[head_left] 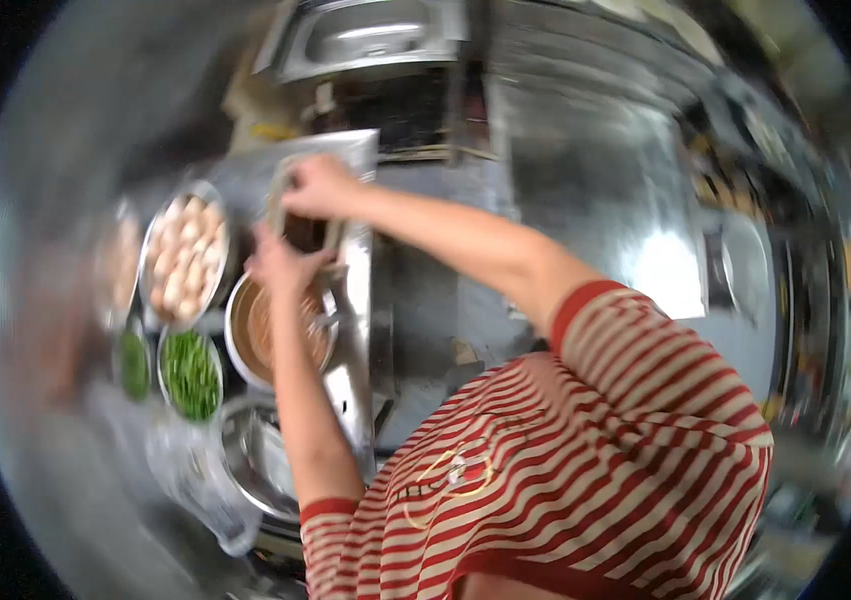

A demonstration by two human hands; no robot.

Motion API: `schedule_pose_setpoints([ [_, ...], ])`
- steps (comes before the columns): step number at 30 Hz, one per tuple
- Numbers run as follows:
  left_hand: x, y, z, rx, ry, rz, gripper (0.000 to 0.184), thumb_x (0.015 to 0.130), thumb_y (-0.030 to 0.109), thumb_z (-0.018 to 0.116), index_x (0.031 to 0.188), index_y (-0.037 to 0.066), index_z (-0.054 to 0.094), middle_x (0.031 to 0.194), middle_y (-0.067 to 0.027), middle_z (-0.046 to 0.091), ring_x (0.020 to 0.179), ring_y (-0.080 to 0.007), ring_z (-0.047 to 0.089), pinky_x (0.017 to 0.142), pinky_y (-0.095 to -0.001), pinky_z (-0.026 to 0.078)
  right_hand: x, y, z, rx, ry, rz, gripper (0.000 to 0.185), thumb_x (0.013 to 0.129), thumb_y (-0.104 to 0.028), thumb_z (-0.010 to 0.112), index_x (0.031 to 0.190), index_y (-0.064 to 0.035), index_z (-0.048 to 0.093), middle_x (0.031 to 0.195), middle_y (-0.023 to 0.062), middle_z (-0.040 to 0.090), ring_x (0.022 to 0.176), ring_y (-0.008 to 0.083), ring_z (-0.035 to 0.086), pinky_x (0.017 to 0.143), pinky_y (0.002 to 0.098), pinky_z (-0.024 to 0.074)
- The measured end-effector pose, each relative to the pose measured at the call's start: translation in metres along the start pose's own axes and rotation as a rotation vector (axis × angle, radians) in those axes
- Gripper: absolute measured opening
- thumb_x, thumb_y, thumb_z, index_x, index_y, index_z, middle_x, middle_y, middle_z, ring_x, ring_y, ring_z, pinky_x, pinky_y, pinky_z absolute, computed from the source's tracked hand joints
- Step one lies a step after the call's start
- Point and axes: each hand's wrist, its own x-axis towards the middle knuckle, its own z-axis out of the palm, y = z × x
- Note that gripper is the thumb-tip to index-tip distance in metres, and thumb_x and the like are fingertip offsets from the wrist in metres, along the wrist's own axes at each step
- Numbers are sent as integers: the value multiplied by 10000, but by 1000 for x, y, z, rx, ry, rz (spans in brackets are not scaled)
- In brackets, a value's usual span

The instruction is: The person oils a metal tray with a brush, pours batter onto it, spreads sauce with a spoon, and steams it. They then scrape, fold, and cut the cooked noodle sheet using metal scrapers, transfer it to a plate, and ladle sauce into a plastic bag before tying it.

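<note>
A rectangular container (306, 232) with dark contents sits at the edge of the metal counter (358, 150). My left hand (286, 262) grips its near end, thumb stretched along the rim. Over the far end is my right hand (321, 187), fingers curled together and blurred; what they pinch is hidden. Partly under my left forearm is a round bowl (258, 325) of brownish-pink food, with a metal utensil handle at its right side.
Left of my hands are a bowl of pale round pieces (186, 258) and a bowl of cut greens (191, 375). Nearer me are a metal bowl (251, 450) and clear plastic (201, 490). A sink (371, 35) is at the top; a steel worktop (596, 180) stands right.
</note>
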Motion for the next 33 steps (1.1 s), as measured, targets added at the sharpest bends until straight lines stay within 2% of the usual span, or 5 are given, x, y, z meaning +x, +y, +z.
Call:
schedule_pose_setpoints([
  [5, -5, -33, 25, 221, 31, 6, 1217, 421, 478, 785, 1325, 9, 121, 1209, -190, 449, 1119, -311, 431, 966, -509, 195, -39, 11, -7, 193, 258, -70, 174, 614, -214, 631, 719, -77, 613, 608, 125, 590, 566, 296, 578, 557, 359, 461],
  [10, -6, -2, 15, 112, 192, 185, 1070, 535, 396, 748, 1326, 5, 143, 1252, -201, 401, 1158, -319, 389, 978, -455, 217, -115, 47, -114, 568, 463, -43, 94, 726, -81, 587, 802, -28, 605, 654, 48, 612, 519, 68, 552, 466, 239, 442],
  [20, -56, 117, 64, -489, -47, 148, 612, 727, 134, 675, 1246, 24, 371, 1194, -151, 463, 1046, -222, 477, 848, -310, 395, -486, 251, -486, -33, 353, 985, 166, 716, -130, 623, 860, -49, 637, 707, 46, 641, 560, 110, 562, 549, 267, 461],
  [22, -86, 167, 85, -409, -270, 18, 565, 749, 134, 649, 1236, 26, 383, 1183, -150, 474, 999, -214, 511, 784, -288, 432, -495, 251, -525, -487, 199, 847, 138, 746, -74, 589, 871, -26, 620, 675, 46, 597, 587, 99, 545, 555, 259, 451],
  [33, -175, 240, 143, -315, -636, 76, 424, 752, 126, 628, 1137, 13, 489, 986, -156, 591, 790, -171, 590, 678, -281, 472, -419, 269, -453, 353, -592, 595, 176, 711, -96, 592, 879, -61, 629, 831, 59, 631, 764, 153, 583, 675, 270, 460],
])
